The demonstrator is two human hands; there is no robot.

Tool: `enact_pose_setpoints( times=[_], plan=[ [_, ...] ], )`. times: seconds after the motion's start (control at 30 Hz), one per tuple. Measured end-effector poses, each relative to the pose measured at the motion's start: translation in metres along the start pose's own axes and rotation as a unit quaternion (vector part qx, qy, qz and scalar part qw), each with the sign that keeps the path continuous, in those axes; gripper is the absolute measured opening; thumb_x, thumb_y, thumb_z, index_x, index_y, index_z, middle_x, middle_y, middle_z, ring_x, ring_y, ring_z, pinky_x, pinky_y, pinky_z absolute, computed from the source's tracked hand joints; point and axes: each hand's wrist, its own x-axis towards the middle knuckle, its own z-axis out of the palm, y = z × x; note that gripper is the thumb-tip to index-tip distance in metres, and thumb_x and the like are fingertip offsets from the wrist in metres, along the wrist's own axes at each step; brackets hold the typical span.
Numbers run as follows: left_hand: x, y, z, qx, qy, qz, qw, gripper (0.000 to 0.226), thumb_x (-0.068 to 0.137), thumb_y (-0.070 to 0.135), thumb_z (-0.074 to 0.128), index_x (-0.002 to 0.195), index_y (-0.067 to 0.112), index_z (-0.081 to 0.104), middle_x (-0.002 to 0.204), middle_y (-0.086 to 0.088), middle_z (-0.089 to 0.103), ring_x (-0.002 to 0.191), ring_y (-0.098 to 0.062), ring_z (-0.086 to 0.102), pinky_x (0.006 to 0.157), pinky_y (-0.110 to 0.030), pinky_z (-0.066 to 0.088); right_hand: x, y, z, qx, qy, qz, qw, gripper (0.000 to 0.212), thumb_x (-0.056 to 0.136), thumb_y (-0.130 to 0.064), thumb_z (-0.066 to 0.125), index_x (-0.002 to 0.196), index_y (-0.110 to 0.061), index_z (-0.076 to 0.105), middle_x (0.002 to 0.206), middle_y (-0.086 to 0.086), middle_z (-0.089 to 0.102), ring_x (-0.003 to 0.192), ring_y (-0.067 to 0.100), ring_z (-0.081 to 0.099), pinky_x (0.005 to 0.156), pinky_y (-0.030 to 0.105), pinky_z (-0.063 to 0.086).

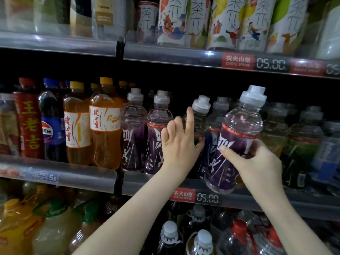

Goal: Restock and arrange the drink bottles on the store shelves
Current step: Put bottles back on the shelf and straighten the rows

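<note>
My right hand [257, 162] grips a purple-labelled sports-cap bottle [237, 137], tilted, in front of the middle shelf's rail [147, 183]. My left hand [181, 142] rests against another sports-cap bottle [199, 118] standing on that shelf, thumb around its right side, index finger raised toward its grey cap. Two more purple bottles [133, 133] [157, 137] stand to the left of it. A further one with a dark blue label [211, 137] sits between my hands, partly hidden.
Orange soda bottles [105, 129], a cola bottle [52, 126] and a red tea bottle [28, 122] fill the shelf's left. Green-labelled bottles [303, 144] stand at the right. Tea bottles [226, 23] line the shelf above. Large jugs [202, 242] sit below. A price tag [207, 196] is on the rail.
</note>
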Motion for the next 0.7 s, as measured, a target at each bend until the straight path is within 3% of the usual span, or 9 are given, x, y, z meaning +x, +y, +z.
enact_pose_setpoints(
  times=[0.1, 0.2, 0.33, 0.47, 0.7],
  plan=[
    [0.002, -0.001, 0.003, 0.053, 0.025, 0.018, 0.998, 0.088, 0.069, 0.056, 0.062, 0.137, 0.004, 0.04, 0.13, -0.013, 0.039, 0.118, -0.026, 0.035, 0.096, -0.036, 0.025, 0.0, 0.002, 0.005, -0.009, -0.005, 0.0, 1.0, 0.036, 0.071, -0.044, 0.079, 0.097, -0.025, 0.064, 0.085, -0.021, 0.063, 0.077, -0.011, 0.054, 0.061, 0.007, 0.037],
    [0.005, -0.006, 0.006, 0.086, 0.019, 0.015, 0.996, 0.083, 0.076, 0.056, 0.049, 0.138, 0.003, 0.039, 0.143, -0.014, 0.04, 0.137, -0.028, 0.025, 0.112, -0.043, 0.009, -0.002, 0.001, 0.007, -0.007, -0.01, 0.001, 1.0, 0.035, 0.071, -0.042, 0.079, 0.097, -0.023, 0.065, 0.085, -0.02, 0.064, 0.075, -0.012, 0.054, 0.057, 0.006, 0.038],
    [0.013, -0.012, 0.013, 0.081, -0.011, -0.011, 0.997, 0.074, 0.071, 0.05, 0.065, 0.123, -0.001, 0.054, 0.137, -0.015, 0.05, 0.139, -0.028, 0.022, 0.112, -0.046, 0.006, -0.002, -0.003, 0.009, -0.016, -0.023, -0.004, 1.0, 0.034, 0.071, -0.042, 0.078, 0.095, -0.023, 0.065, 0.084, -0.019, 0.065, 0.074, -0.011, 0.056, 0.057, 0.005, 0.04],
    [0.012, -0.014, 0.016, 0.102, -0.02, -0.006, 0.995, 0.046, 0.073, 0.036, 0.069, 0.105, 0.004, 0.062, 0.125, -0.01, 0.059, 0.14, -0.027, 0.022, 0.111, -0.048, 0.005, -0.002, -0.003, 0.008, -0.01, -0.026, 0.002, 1.0, 0.031, 0.071, -0.041, 0.079, 0.092, -0.024, 0.065, 0.08, -0.02, 0.065, 0.072, -0.02, 0.055, 0.055, 0.0, 0.04],
    [0.005, -0.024, 0.009, 0.098, -0.044, 0.036, 0.994, 0.064, 0.068, 0.033, 0.073, 0.122, 0.004, 0.055, 0.142, -0.014, 0.046, 0.143, -0.029, 0.018, 0.112, -0.05, 0.001, -0.006, -0.002, 0.001, 0.002, -0.022, 0.014, 1.0, 0.03, 0.073, -0.039, 0.078, 0.094, -0.023, 0.065, 0.084, -0.017, 0.066, 0.074, -0.008, 0.057, 0.052, 0.005, 0.04]
  ],
)
